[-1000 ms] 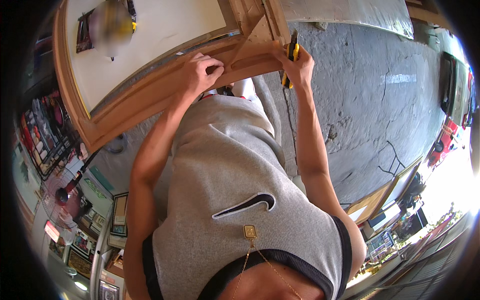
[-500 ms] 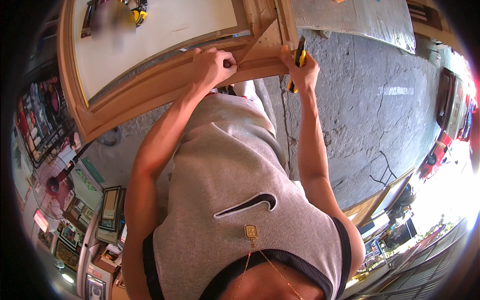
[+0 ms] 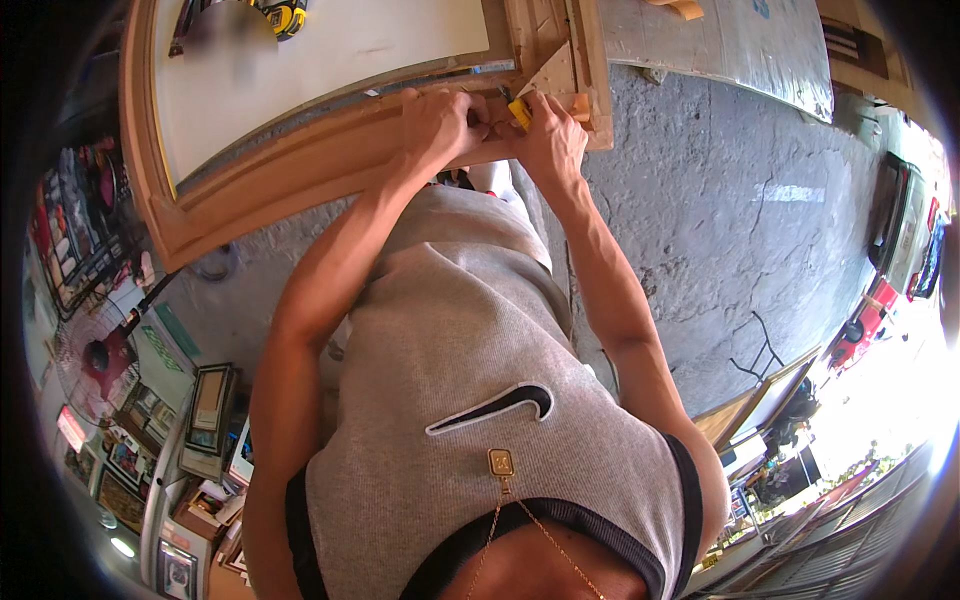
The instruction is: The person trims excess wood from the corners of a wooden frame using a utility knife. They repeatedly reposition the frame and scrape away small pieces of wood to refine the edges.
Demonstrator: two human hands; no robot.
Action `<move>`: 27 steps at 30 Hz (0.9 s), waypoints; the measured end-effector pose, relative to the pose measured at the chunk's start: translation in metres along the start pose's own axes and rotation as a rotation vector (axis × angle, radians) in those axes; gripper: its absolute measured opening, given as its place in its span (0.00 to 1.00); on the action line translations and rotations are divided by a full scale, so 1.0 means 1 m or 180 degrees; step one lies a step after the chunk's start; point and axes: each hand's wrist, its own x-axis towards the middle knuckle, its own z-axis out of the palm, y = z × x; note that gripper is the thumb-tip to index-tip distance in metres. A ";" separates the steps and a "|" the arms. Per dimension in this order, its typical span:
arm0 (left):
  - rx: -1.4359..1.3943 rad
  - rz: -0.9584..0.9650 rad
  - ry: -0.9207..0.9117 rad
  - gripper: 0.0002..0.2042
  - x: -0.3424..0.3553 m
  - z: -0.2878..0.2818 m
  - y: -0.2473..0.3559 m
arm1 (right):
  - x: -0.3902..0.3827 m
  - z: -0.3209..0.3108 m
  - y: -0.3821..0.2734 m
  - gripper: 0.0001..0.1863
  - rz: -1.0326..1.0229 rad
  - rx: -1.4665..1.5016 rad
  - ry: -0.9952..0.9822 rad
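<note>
A large brown wooden frame [image 3: 290, 170] lies before me, with a white panel [image 3: 330, 60] inside it. My left hand [image 3: 440, 125] rests on its near rail with the fingers curled in; what they hold, if anything, is hidden. Close beside it, my right hand [image 3: 552, 142] grips a yellow and black utility knife [image 3: 519, 113], its front end toward the far left. A light brown strip [image 3: 580, 107] shows just right of that hand, by the frame's corner. Beyond the knife, a triangular wooden piece [image 3: 552, 75] lies across the corner.
A yellow and black tape measure [image 3: 287, 18] sits on the panel's far part. At the far right is a grey-topped table [image 3: 720, 55] with a curled brown strip [image 3: 685, 9]. A standing fan [image 3: 98, 355] and several picture frames [image 3: 210, 405] are at left. Below spreads a cracked grey floor [image 3: 690, 210].
My right hand has moved left with the utility knife, from the frame's right end to beside my left hand. The knife has turned, and the frame appears slightly further right.
</note>
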 end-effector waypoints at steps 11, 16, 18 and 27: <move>-0.0188 0.0575 0.0798 0.08 -0.011 0.010 -0.002 | -0.007 -0.008 0.001 0.22 0.0097 0.0061 0.0008; 0.0105 0.0612 0.0832 0.09 -0.005 0.016 0.011 | -0.017 -0.026 0.027 0.21 0.0423 0.0104 0.0278; -0.0184 0.0370 0.0581 0.08 -0.003 0.013 0.010 | -0.020 -0.035 0.039 0.21 0.0740 0.0206 0.0367; -0.0299 0.0248 0.0344 0.07 0.011 0.006 0.022 | -0.019 -0.057 0.060 0.17 0.1357 0.0912 0.0281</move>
